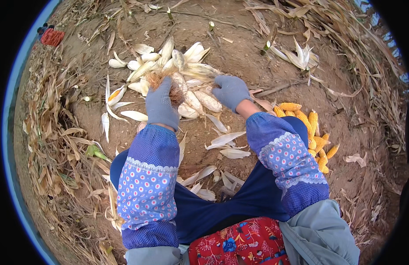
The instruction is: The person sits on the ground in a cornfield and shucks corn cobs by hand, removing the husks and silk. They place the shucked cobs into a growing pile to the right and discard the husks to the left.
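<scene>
My left hand (162, 105), in a grey glove, is closed with reddish-brown corn silk (157, 79) bunched around its fingers. Whether an ear is also in that grip, I cannot see. My right hand (232, 92), gloved alike, has curled fingers, and what they hold is hidden. Just beyond its fingertips lies an ear of corn in a pale, grey-streaked husk (198, 71). Between and beyond both hands spreads a pile of ears in whitish husks (210, 101). One partly opened ear (116, 96) shows orange kernels left of the pile.
Bare yellow corn cobs (313, 128) are heaped beside my right knee. Loose husks (226, 140) are scattered between my legs. Dry stalks and leaves (50, 145) border the soil on the left, with more (346, 39) at far right. Cut stubs (266, 46) stick up from the ground.
</scene>
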Demonstrator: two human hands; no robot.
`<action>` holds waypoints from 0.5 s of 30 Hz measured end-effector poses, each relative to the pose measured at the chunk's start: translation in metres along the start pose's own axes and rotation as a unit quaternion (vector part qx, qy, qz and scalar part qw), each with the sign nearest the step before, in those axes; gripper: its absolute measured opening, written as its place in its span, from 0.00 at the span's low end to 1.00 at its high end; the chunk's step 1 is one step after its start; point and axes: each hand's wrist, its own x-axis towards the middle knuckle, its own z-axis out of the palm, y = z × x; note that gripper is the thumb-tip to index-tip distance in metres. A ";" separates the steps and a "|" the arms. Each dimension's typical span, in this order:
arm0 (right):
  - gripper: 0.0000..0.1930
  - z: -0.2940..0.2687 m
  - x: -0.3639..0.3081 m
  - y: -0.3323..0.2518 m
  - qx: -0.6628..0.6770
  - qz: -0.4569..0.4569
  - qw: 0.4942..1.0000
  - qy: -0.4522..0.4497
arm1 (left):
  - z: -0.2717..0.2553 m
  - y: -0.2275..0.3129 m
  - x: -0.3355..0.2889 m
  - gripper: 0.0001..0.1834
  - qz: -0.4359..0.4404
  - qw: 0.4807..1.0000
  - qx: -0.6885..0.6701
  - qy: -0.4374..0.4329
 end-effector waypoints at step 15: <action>0.17 -0.024 -0.017 -0.052 0.493 0.039 0.850 -0.179 | 0.007 -0.009 -0.003 0.25 0.048 0.998 0.003 0.036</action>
